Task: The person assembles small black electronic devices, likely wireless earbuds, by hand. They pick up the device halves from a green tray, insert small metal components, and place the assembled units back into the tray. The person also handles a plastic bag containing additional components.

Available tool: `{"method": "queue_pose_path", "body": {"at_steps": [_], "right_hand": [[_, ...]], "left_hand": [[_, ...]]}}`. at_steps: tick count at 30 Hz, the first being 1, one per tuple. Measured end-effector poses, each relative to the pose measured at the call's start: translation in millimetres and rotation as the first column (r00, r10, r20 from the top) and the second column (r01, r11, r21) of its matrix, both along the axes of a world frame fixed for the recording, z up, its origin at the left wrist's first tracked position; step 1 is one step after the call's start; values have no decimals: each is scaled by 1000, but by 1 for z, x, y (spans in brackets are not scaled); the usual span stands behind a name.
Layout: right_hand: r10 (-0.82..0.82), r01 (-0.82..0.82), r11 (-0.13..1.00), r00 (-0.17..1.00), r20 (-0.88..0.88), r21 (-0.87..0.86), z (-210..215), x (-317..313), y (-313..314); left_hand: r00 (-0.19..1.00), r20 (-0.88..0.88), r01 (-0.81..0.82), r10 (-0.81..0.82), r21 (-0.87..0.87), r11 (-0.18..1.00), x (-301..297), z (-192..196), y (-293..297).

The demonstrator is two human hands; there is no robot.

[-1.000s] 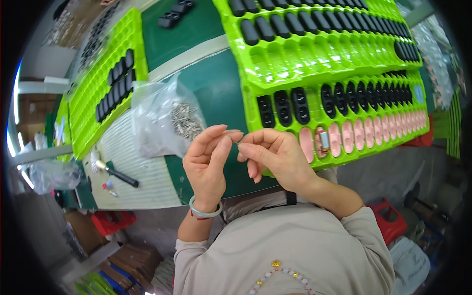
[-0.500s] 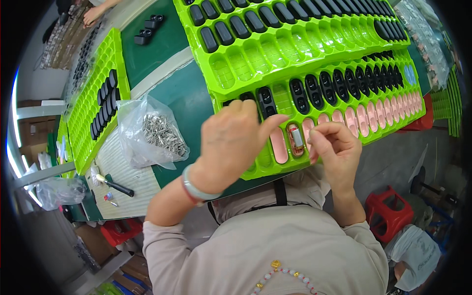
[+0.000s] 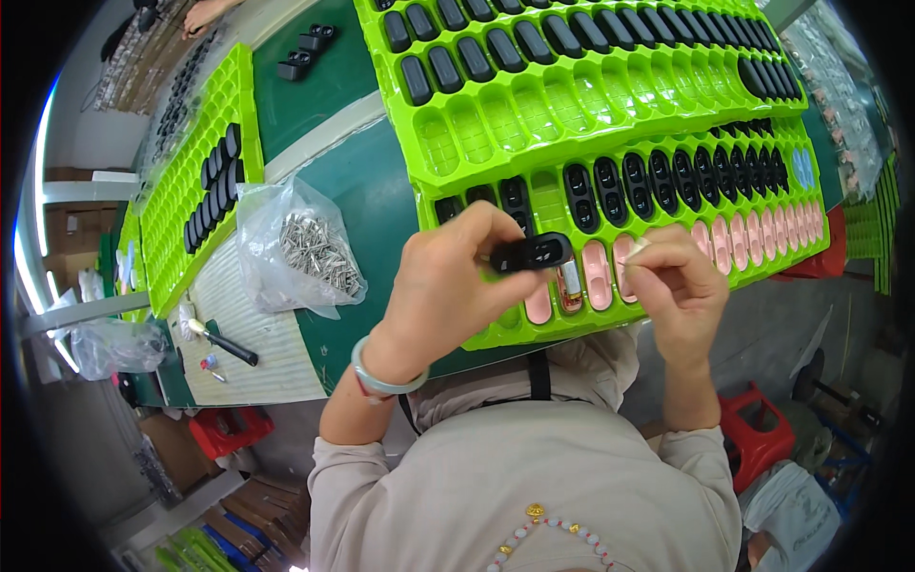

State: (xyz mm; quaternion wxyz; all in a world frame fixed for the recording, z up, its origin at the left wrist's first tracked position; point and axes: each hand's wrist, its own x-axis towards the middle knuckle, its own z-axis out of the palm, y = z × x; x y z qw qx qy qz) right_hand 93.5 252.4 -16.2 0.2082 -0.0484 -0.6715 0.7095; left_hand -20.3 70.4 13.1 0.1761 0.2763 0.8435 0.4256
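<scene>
Left hand (image 3: pixel 448 286) grips a black shell (image 3: pixel 531 254); right hand (image 3: pixel 672 286) seemingly pinches something small.

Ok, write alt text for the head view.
The left hand holds a small black oblong plastic housing above a bright green moulded plastic tray; the right hand pinches something too small to identify.

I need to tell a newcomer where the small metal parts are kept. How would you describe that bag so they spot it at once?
Start at the dark green table, between the two bright green trays. There, left of the left hand, lies a crumpled clear plastic bag. It alone holds a heap of small silvery metal pieces; the trays hold black and pink parts.
</scene>
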Motion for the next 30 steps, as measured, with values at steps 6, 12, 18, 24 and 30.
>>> {"method": "queue_pose_path", "body": {"at_steps": [6, 12, 18, 24, 30], "right_hand": [[426, -428, 901, 845, 323, -67, 25, -10, -4], [623, -446, 782, 559, 547, -436, 28, -19, -29], [629, -472, 772, 473, 618, -425, 30, -26, -40], [639, -465, 765, 466, 612, -445, 29, -28, -45], [625, -402, 780, 511, 590, -479, 26, -25, -49]], "left_hand": [[868, 455, 141, -197, 153, 978, 12, 6, -40], [798, 532, 141, -281, 289, 947, 28, -11, -65], [732, 614, 63, -296, 371, 927, 31, -20, -75], [651, 693, 6, -310, 404, 915, 31, -24, -79], [683, 664, 13, -306, 408, 913, 31, -24, -79]]}}
